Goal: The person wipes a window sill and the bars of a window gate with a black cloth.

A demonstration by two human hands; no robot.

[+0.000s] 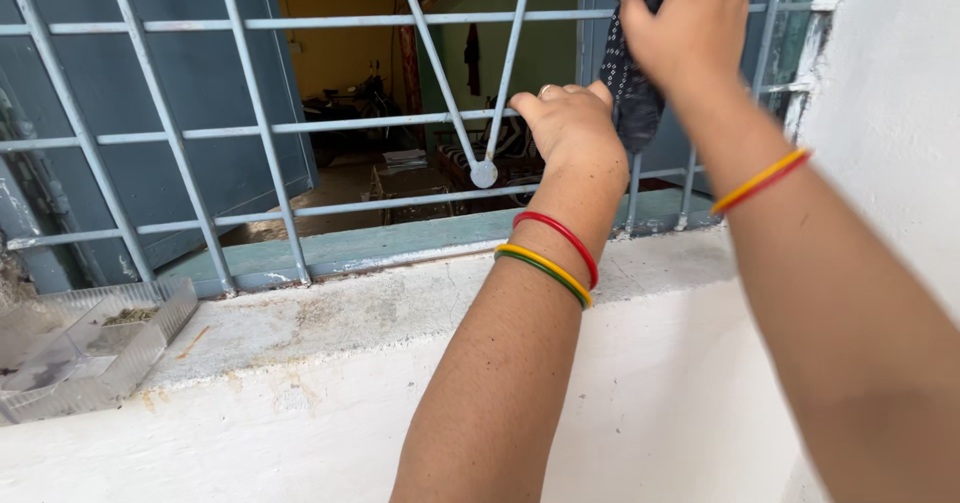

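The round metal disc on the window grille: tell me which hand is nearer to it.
Left. The left hand grips the grille bar just up and right of the disc; the right hand is higher and farther right, holding a dark cloth.

Two hands show, the left hand (572,123) and right hand (690,25), with one dark cloth (630,88), one window grille (260,128), one clear plastic tray (85,348) at lower left, and five bangles (556,253).

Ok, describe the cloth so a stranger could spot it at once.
Find the grey window grille above the white sill. At its upper right, the right hand presses a dark cloth against the bars. It is the only soft, hanging thing there, dark with tiny pale dots.
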